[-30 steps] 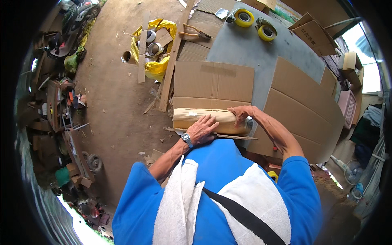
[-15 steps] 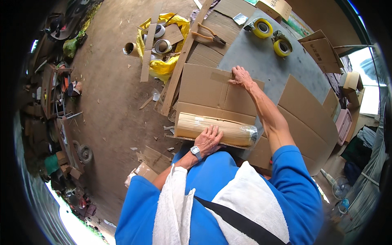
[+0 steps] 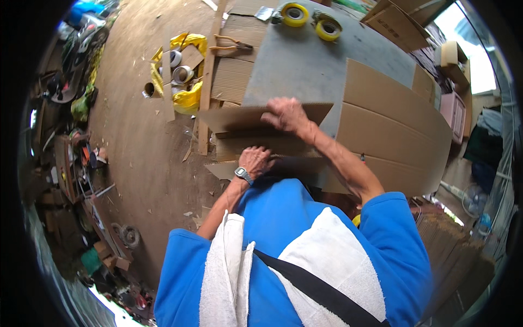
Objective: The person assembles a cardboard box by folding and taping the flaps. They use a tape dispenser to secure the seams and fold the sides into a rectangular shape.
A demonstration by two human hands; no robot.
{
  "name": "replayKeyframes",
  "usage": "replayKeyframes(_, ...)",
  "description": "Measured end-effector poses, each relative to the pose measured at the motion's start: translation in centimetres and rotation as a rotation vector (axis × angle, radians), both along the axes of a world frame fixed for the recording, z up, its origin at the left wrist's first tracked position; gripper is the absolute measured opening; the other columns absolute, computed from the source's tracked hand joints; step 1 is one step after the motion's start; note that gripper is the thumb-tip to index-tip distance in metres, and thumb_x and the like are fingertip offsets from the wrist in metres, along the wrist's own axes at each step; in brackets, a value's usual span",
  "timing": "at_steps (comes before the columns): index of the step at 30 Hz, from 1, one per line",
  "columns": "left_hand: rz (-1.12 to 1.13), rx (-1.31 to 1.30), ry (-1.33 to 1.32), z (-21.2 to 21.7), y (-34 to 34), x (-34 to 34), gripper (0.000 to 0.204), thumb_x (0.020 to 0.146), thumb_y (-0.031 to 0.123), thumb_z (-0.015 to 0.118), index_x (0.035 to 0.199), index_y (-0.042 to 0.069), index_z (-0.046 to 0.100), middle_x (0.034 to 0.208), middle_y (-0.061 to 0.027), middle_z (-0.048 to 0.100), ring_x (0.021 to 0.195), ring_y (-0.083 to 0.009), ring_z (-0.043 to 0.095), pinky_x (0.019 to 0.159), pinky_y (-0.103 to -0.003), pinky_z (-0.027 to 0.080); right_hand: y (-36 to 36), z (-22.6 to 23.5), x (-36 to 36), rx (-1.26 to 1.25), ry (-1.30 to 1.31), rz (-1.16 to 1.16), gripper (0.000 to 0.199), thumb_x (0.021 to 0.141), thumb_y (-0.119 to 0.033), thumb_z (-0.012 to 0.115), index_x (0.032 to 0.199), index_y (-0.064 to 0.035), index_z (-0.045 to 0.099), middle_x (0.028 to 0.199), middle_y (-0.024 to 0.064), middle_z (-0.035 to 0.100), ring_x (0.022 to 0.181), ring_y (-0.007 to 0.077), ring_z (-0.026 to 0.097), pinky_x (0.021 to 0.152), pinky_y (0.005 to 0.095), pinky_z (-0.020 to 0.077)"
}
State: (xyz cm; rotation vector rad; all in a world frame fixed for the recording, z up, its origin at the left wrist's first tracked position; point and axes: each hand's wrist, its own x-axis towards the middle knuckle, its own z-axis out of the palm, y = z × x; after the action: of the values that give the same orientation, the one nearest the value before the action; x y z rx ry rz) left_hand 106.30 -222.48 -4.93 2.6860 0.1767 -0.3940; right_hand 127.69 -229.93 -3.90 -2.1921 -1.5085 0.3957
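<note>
In the head view, my creased cardboard [image 3: 231,121] lies before my body, beneath and between my hands. My right hand [image 3: 289,115] is curled at its far panel, which tilts up; I judge it is there to hold that panel raised, but blur hides whether the fingers pinch or only push. My left hand [image 3: 255,161], nearer me, lies low over the near part, fingers close together, probably to steady it; I cannot tell whether it grips anything. A flat cardboard sheet [image 3: 397,120] spreads right of my right hand. Well beyond both hands, two yellow tape rolls [image 3: 328,28] sit on the grey table [image 3: 305,60], with pliers [image 3: 233,46] to their left, likely set there to leave me working room.
</note>
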Motion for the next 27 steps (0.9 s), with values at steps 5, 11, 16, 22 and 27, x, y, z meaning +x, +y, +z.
replayKeyframes(5,0.06,0.057,-0.063,-2.9,-1.2,-3.0,0.037,0.08,0.04,0.074,0.065,0.006,0.068,0.064,-0.0157,0.066,0.06,-0.0328,0.067,0.056,-0.042,0.052,-10.7,2.1,-12.5,0.035,-0.168,0.058,0.053,0.086,-0.022,0.064,0.132,0.0008,0.052,0.127,0.0193,0.06,0.121,0.0346,0.056,0.103,0.0454,0.0411)
replayKeyframes(11,-0.058,0.221,-0.495,3.1,-1.6,-4.8,0.049,0.074,0.031,0.08,0.11,0.004,0.061,0.105,-0.0141,0.061,0.097,-0.0301,0.061,0.083,-0.042,0.049,-10.2,-0.7,-13.8,0.125,-0.055,-0.147,0.041,0.086,-0.009,0.055,0.126,0.0005,0.056,0.122,0.0162,0.063,0.119,0.0284,0.059,0.103,0.0392,0.0424)
replayKeyframes(16,-0.07,0.31,-0.325,3.4,-2.9,-4.0,0.07,0.069,0.036,0.083,0.125,0.006,0.053,0.116,-0.0135,0.057,0.109,-0.0319,0.056,0.092,-0.045,0.042,-10.3,-1.3,-14.2,0.228,-0.068,-0.203,0.028,0.086,-0.012,0.056,0.112,-0.0012,0.061,0.11,0.0138,0.067,0.108,0.0264,0.064,0.097,0.0371,0.0461)
replayKeyframes(22,-0.245,0.126,-0.159,4.1,-2.6,1.2,0.075,0.075,0.033,0.08,0.135,0.002,0.049,0.125,-0.0185,0.061,0.117,-0.0324,0.059,0.101,-0.044,0.044,-11.3,-1.6,-14.1,0.334,-0.013,-0.235,0.027,0.081,-0.015,0.064,0.105,-0.0022,0.063,0.103,0.014,0.069,0.103,0.0286,0.065,0.098,0.0378,0.0464)
replayKeyframes(27,-0.302,-0.02,-0.082,2.0,-1.4,1.4,0.067,0.081,0.035,0.077,0.135,0.004,0.054,0.131,-0.0181,0.063,0.122,-0.0322,0.06,0.102,-0.042,0.049,-17.3,2.7,-11.5,0.775,0.391,-0.656,0.021,0.088,-0.019,0.067,0.105,-0.0055,0.069,0.093,0.0176,0.069,0.089,0.0355,0.067,0.082,0.0419,0.0542)
